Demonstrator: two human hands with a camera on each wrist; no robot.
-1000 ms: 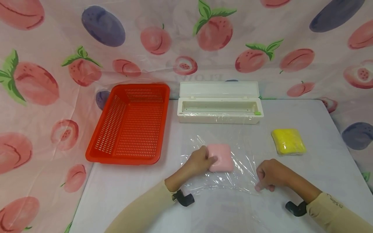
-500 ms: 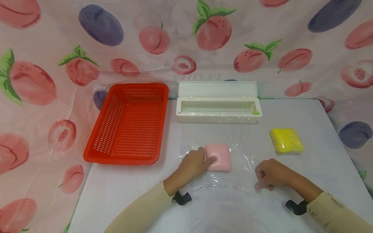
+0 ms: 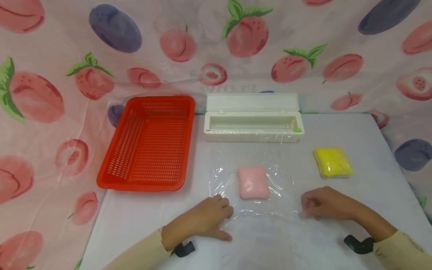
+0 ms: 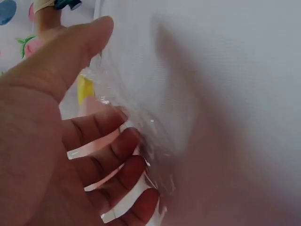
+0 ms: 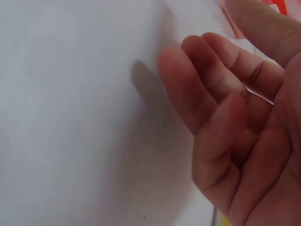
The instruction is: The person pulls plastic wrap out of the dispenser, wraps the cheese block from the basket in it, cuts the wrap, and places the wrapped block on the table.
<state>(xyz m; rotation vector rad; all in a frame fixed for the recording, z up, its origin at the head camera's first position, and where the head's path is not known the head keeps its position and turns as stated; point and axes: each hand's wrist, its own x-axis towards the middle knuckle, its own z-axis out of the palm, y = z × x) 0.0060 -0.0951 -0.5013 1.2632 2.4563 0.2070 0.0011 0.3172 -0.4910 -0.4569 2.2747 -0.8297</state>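
On a sheet of clear plastic wrap (image 3: 283,202) lies a pink, soft-looking square block (image 3: 254,182). My left hand (image 3: 206,215) is at the wrap's near left corner, thumb spread away from bent fingers. In the left wrist view, crinkled wrap (image 4: 157,141) lies against or just behind those fingertips; I cannot tell if they press it. Beyond the wrap's right edge is my right hand (image 3: 325,203), slightly blurred. The right wrist view shows its fingers (image 5: 181,77) loosely curled, thumb apart, and no object between them.
Behind the wrap stands a white wrap dispenser box (image 3: 254,137), lid raised, with film running out over its front. A red perforated basket (image 3: 183,150) sits at the left. A yellow square block (image 3: 333,162), seemingly film-covered, lies at the right on the white table (image 3: 368,150).
My left hand has let go of the pink block and moved toward me and left, thumb spreading. My right hand has shifted slightly right, off the wrap's edge. The block stays put.
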